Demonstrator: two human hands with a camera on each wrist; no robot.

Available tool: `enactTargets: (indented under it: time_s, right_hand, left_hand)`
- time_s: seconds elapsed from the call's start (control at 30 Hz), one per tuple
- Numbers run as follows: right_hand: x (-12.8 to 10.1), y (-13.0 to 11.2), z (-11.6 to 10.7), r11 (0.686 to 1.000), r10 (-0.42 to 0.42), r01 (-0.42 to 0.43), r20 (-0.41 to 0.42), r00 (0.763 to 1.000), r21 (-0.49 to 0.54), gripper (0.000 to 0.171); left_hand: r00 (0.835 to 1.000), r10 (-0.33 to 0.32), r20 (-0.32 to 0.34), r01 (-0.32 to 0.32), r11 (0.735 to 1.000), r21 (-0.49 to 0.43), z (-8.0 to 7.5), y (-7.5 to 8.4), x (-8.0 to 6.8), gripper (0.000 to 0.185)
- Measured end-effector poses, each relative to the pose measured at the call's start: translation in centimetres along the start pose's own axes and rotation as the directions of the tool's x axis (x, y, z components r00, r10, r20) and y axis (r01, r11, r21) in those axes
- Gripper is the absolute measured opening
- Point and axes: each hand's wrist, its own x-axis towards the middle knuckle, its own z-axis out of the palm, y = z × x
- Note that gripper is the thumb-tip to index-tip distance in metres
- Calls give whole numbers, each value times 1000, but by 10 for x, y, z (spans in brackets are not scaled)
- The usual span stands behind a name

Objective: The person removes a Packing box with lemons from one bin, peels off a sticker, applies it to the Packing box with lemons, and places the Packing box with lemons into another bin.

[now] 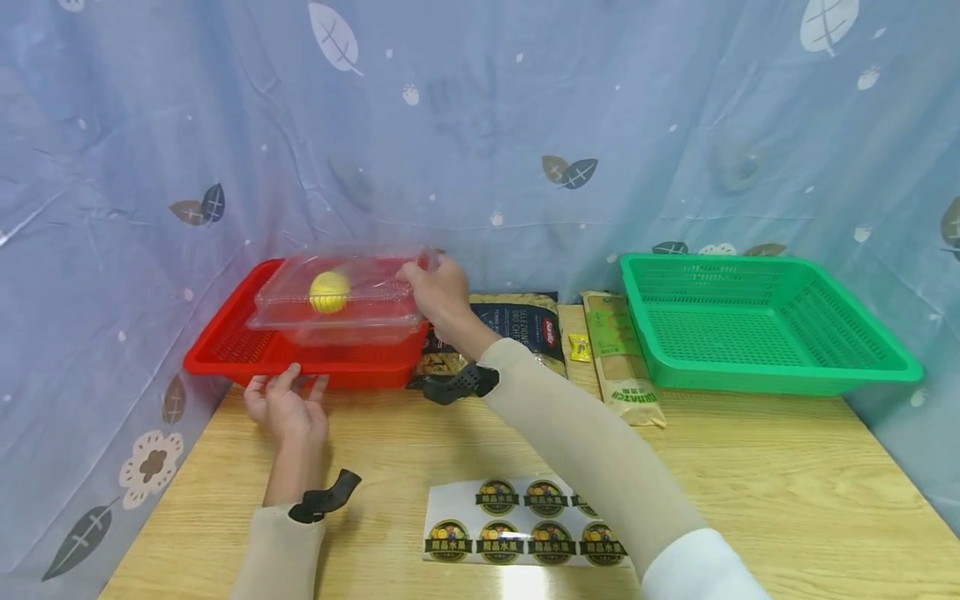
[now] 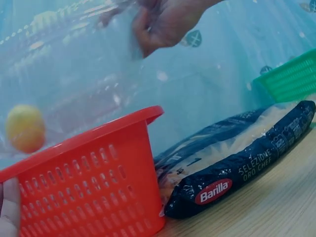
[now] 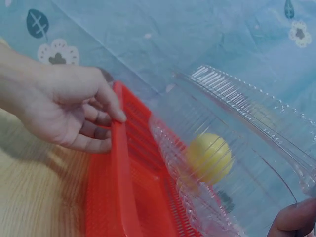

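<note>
Over the red basket (image 1: 247, 362) a clear plastic clamshell box (image 1: 375, 321) is held tilted, with a round yellow thing (image 1: 328, 292) inside it. The right hand (image 1: 442, 296) pinches the box at its right end; in the right wrist view its thumb (image 3: 295, 217) lies on the plastic. At the basket's front, the left hand (image 1: 288, 408) grips the rim, thumb on top and fingers against the outer wall, as the right wrist view shows. Whether the yellow thing is a ball or a fruit I cannot tell.
A Barilla pasta bag (image 2: 222, 168) lies right of the red basket. Beyond it are a small yellow packet (image 1: 580, 347) and a long green-and-brown package (image 1: 622, 358), then a green basket (image 1: 750, 379). A sheet of round stickers (image 1: 450, 508) lies at the front.
</note>
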Motion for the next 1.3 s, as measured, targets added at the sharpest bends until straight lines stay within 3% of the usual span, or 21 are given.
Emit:
enactTargets:
  time_s: [0.2,0.57,0.73,1.3]
  right_hand:
    - [-8,-4,-25,998,-7,7,5,1000,63,38]
    - [-19,5,-73,985,1,-4,21,1000,174,87]
    - [-25,9,-97,974,-3,-1,16,1000,227,86]
    - [-51,29,-168,982,2,7,-48,999,190,74]
  left_hand:
    - [1000,13,21,-13,1000,5,-2,-1,0,51]
    - [1000,15,15,-15,1000,-14,-3,-3,1,46]
    - [1000,11,24,-11,1000,-4,-3,-2,0,48]
    - [999,-11,40,12,1000,-11,-1,-1,-3,49]
